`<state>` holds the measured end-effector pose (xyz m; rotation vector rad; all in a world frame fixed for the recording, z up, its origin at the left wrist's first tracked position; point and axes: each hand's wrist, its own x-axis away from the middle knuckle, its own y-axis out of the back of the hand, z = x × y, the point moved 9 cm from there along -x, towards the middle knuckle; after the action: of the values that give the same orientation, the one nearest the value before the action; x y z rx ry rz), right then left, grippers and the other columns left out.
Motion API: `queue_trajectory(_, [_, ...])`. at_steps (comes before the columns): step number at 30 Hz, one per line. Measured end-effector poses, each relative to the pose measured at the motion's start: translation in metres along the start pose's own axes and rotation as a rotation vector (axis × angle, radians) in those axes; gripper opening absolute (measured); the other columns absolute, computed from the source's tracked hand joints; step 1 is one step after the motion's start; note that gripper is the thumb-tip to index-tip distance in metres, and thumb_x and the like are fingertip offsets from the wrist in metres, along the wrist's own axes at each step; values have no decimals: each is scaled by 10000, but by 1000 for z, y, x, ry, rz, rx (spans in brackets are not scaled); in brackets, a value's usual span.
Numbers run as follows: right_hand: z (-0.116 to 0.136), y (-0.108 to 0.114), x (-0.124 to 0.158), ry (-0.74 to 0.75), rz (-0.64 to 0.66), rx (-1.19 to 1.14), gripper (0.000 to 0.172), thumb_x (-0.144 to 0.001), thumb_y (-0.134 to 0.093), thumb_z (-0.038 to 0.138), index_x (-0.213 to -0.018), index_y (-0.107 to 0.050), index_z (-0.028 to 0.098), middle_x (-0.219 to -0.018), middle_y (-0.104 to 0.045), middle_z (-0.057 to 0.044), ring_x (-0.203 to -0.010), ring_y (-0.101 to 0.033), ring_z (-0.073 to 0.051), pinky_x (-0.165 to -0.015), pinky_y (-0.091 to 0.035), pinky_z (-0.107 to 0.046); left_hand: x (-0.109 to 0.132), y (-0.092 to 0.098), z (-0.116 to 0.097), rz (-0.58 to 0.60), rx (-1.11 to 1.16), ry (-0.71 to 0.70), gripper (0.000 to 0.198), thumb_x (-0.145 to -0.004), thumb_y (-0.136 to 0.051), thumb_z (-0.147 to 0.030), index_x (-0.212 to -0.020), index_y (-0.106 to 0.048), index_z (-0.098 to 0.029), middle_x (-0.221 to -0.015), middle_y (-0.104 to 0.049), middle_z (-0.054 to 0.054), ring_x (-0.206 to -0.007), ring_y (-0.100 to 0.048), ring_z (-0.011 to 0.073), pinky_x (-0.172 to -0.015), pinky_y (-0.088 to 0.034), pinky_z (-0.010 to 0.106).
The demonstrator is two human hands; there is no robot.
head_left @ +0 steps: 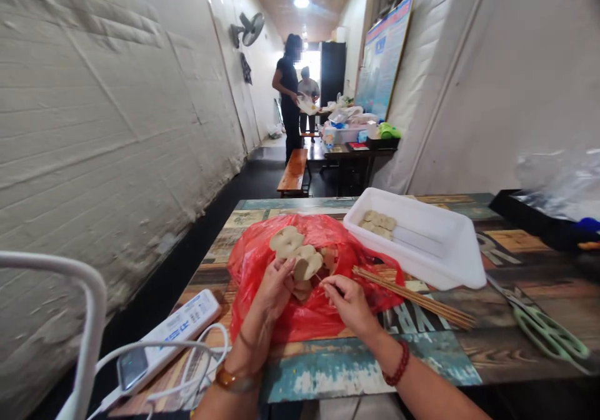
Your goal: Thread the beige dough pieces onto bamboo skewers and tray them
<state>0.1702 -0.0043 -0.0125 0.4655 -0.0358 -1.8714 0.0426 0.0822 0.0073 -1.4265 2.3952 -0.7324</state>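
Note:
Just over an open red plastic bag (253,317), my left hand (274,292) pinches a round, flat beige slice (308,266). My right hand (344,298) is closed on a thin skewer (319,277), its tip end at the slice's edge; whether it pierces the slice I cannot tell. More beige slices (285,241) lie in the bag behind my left fingers. A bundle of wooden skewers (422,298) rests partly on the bag, right of my right hand. Behind it, a white plastic tub (457,259) holds several beige slices (377,223) on skewers at its left end.
Green-handled scissors (546,329) lie at the right. A white power strip (173,339) with cables is at the left, beside a white curved tube (89,320). A black tray (529,217) stands far right. Beyond are a bench (294,170), a loaded table and two people.

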Motion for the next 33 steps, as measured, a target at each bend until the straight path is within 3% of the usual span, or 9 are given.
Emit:
queue_trajectory(4, [12, 14, -5, 52, -64, 37, 186, -866, -504, 251, -856, -679, 190, -795, -657, -38, -697, -594, -155, -657, -465, -254, -1, 2, 4, -4, 34, 29, 264, -703, -735, -296, -900, -641, -147, -738, -672, 13, -614, -602, 102, -588, -471, 206])
queue_trajectory(8, [35, 50, -17, 91, -95, 99, 207, -880, -480, 271, -887, -676, 206, -850, -681, -40, -786, -615, -171, -738, -474, -278, 1, -2, -1, 12, 36, 26, 378, -704, -734, -323, -1030, -609, -176, -933, -702, 60, -844, -667, 196, -813, -506, 323])
queue_trajectory(11, [50, 103, -30, 108, -168, 190, 247, -884, -467, 336, -908, -676, 205, -877, -695, -43, -823, -621, -189, -752, -483, -300, 3, -11, -5, 78, 1, 32, 453, -758, -678, -349, -1151, -571, -151, -1154, -647, 151, -954, -654, 260, -906, -469, 404])
queue_trajectory(14, [56, 165, -46, 136, -228, 399, 273, -875, -477, 371, -900, -682, 194, -915, -695, -62, -855, -617, -200, -758, -475, -303, 4, -14, -8, 110, 2, 16, 450, -791, -643, -351, -1183, -559, -146, -1184, -632, 164, -967, -651, 264, -936, -449, 414])
queue_trajectory(17, [44, 225, -63, 92, -251, 623, 296, -869, -458, 354, -905, -697, 184, -952, -702, -81, -885, -615, -209, -755, -456, -295, 4, -15, -8, 126, 8, 7, 438, -802, -629, -357, -1180, -565, -145, -1174, -637, 165, -979, -647, 265, -933, -452, 406])
queue_trajectory(20, [19, 266, -77, 17, -215, 751, 289, -847, -480, 328, -842, -723, 173, -923, -709, -97, -841, -611, -224, -714, -425, -300, 4, -14, -8, 106, 8, 11, 425, -795, -635, -363, -1154, -584, -141, -1158, -646, 166, -976, -648, 268, -907, -469, 399])
queue_trajectory(23, [-11, 285, -89, -70, -164, 846, 291, -839, -470, 273, -815, -738, 160, -876, -721, -104, -790, -619, -212, -685, -405, -290, 3, -11, -7, 65, 7, 29, 414, -786, -645, -355, -1136, -592, -140, -1135, -658, 159, -953, -656, 259, -885, -483, 388])
queue_trajectory(27, [-40, 287, -108, -126, -99, 909, 261, -812, -486, 212, -785, -739, 160, -846, -732, -93, -795, -636, -204, -683, -403, -265, 1, -8, -3, 58, 3, 51, 408, -789, -643, -362, -1126, -596, -137, -1116, -666, 156, -922, -663, 242, -865, -490, 354])
queue_trajectory(33, [-56, 285, -132, -168, -20, 974, 250, -797, -493, 198, -786, -740, 161, -847, -740, -90, -791, -648, -200, -668, -408, -253, 0, -4, -2, 41, 6, 48, 403, -783, -653, -349, -1123, -606, -138, -1091, -676, 155, -880, -667, 229, -832, -501, 332])
